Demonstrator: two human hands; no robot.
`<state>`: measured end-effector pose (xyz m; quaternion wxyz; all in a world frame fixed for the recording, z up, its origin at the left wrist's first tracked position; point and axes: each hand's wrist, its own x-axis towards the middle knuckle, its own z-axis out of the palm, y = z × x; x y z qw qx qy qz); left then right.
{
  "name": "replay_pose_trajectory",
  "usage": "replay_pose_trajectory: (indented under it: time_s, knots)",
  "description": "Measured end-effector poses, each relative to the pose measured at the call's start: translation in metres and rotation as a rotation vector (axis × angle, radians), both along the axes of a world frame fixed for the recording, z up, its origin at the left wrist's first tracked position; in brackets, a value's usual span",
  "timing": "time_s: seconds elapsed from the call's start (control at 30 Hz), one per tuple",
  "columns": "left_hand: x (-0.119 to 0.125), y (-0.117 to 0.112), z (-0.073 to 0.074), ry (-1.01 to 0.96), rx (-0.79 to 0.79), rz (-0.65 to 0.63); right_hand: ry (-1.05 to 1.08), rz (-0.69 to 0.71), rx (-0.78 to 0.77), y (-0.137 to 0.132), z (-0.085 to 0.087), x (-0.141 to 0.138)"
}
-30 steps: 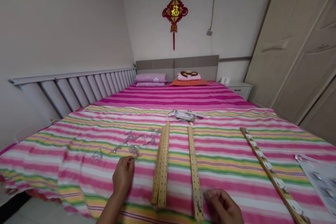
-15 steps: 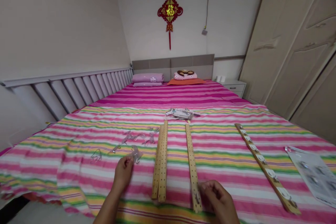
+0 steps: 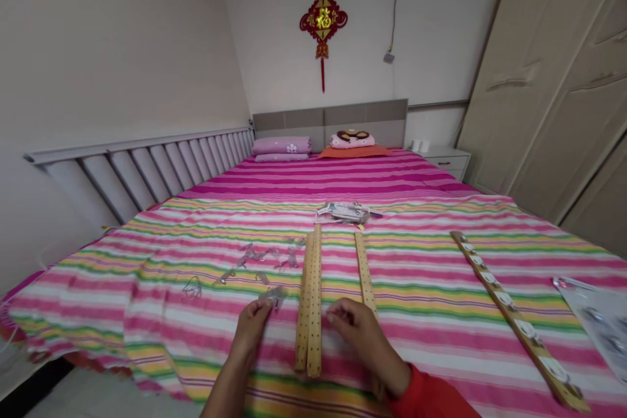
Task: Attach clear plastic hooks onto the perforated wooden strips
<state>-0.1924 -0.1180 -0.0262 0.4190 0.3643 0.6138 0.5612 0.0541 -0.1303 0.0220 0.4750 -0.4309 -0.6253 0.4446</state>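
My left hand [image 3: 253, 321] pinches a small clear plastic bag [image 3: 275, 297] with what looks like a metal hook inside. My right hand [image 3: 361, 332] hovers above the bedding, its fingers curled in; whether anything is between the fingertips is hidden. Between my hands lie two perforated wooden strips [image 3: 315, 300], side by side. Another perforated strip [image 3: 364, 261] runs partly under my right hand and wrist. More small clear bags [image 3: 251, 253] are scattered beyond my left hand.
To the right lies a wooden strip [image 3: 514, 320] bearing several white pieces, and beyond it a clear package [image 3: 595, 317] of metal parts. A plastic-wrapped bundle [image 3: 345, 212] rests past the strips. A thin tangled loop [image 3: 192, 287] is at left. Striped bedding [image 3: 416, 339] lies underneath.
My right hand has moved left and a little away from me, from beside the single strip to over it. My left hand still pinches the small bag. The view has shifted slightly.
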Motion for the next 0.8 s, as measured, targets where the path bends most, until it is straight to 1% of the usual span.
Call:
replay_pose_trajectory:
  time_s: [0.07,0.17,0.23,0.33,0.43,0.57,0.67,0.8]
  knots:
    - [0.004,0.001,-0.001,0.014,0.025,0.025,-0.109,0.054,0.084,0.018,0.006,-0.023]
    - [0.01,0.002,-0.004,0.038,0.061,0.058,-0.274,0.065,0.199,0.04,0.009,-0.056]
    - [0.012,0.002,-0.006,0.054,0.066,0.069,-0.368,0.065,0.263,0.048,0.01,-0.073]
    - [0.015,0.001,-0.008,0.099,0.064,0.063,-0.487,0.076,0.308,0.054,0.008,-0.088]
    - [0.015,0.001,-0.01,0.14,0.06,0.051,-0.561,0.071,0.318,0.056,0.003,-0.093]
    - [0.017,0.001,-0.009,0.151,0.068,0.04,-0.591,0.054,0.326,0.058,-0.005,-0.094]
    - [0.02,0.001,-0.006,0.13,0.055,0.051,-0.613,0.051,0.336,0.058,-0.01,-0.092]
    - [0.026,0.004,-0.003,0.051,-0.024,0.079,-0.635,0.067,0.355,0.057,-0.016,-0.089]
